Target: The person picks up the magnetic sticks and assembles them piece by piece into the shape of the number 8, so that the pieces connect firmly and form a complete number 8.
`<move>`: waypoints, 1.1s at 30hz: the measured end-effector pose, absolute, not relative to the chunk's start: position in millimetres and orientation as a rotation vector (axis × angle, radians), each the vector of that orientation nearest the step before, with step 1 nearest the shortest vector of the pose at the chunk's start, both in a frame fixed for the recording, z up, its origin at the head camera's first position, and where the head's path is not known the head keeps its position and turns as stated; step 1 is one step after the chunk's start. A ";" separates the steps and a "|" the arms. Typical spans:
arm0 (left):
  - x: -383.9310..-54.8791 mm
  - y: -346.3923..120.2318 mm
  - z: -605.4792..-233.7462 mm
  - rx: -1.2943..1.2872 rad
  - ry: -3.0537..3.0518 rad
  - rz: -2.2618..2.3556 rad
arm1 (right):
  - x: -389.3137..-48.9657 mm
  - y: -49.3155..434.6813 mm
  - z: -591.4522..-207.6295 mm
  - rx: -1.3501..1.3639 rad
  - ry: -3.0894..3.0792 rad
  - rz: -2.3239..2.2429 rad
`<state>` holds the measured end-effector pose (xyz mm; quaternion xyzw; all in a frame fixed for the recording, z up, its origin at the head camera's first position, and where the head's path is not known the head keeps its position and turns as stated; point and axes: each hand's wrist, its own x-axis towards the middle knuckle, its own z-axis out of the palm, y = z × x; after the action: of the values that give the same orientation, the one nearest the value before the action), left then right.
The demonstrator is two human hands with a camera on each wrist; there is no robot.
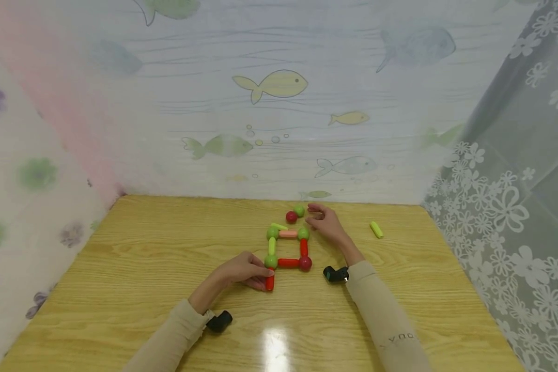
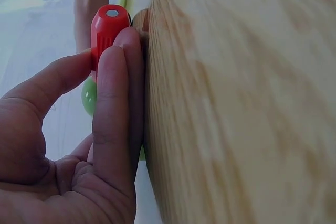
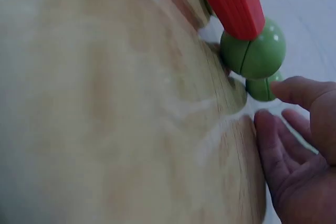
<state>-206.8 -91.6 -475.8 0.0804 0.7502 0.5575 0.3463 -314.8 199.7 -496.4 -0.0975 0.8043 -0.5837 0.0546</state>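
Observation:
On the table lies a square of coloured rods with balls at its corners. My left hand (image 1: 245,269) pinches a red rod (image 1: 270,279) between thumb and fingers. That rod extends toward me from the square's front-left green ball (image 1: 271,262); in the left wrist view a silver disc shows on its near end. Relaxed fingers and an empty grasp mark my right hand (image 1: 325,222), beside the square's back-right green ball (image 1: 303,234). Its fingertips are near a loose green ball (image 1: 299,210), which sits by a loose red ball (image 1: 291,217).
The square's sides are a pink rod (image 1: 288,234), a yellow-green rod (image 1: 272,246) and red rods, with a dark red ball (image 1: 305,263) at front right. Another yellow-green rod (image 1: 279,226) lies behind. A loose yellow-green rod (image 1: 376,229) lies at right. A fish-patterned curtain (image 1: 269,119) backs the table.

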 end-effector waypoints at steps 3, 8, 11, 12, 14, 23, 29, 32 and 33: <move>-206.6 -90.3 -477.2 0.199 1.944 1.444 | -326.8 198.6 -500.9 -0.345 2.469 -1.714; -205.1 -89.0 -477.9 0.201 1.941 1.441 | -336.9 198.0 -502.7 -0.406 2.493 -1.618; -204.2 -89.3 -476.9 0.200 1.947 1.440 | -339.0 195.3 -503.2 -0.438 2.542 -1.555; -203.9 -89.5 -476.5 0.196 1.948 1.441 | -339.4 194.2 -503.7 -0.445 2.556 -1.537; -203.6 -89.8 -476.3 0.192 1.949 1.441 | -339.2 192.6 -505.0 -0.441 2.579 -1.521; -203.9 -89.0 -477.2 0.193 1.946 1.444 | -332.7 198.4 -506.1 -0.332 2.499 -1.656; -203.6 -88.7 -477.4 0.198 1.942 1.456 | -323.6 205.4 -501.3 -0.264 2.357 -1.796; -203.6 -89.4 -477.3 0.203 1.940 1.463 | -312.3 208.2 -490.8 -0.209 2.275 -1.878; -203.6 -89.8 -477.0 0.205 1.938 1.467 | -308.9 208.9 -488.2 -0.193 2.260 -1.900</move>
<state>-203.6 -89.8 -477.0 0.0790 0.7460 0.5646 0.3441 -308.9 208.9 -488.2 -0.0649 0.7607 -0.6394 0.0912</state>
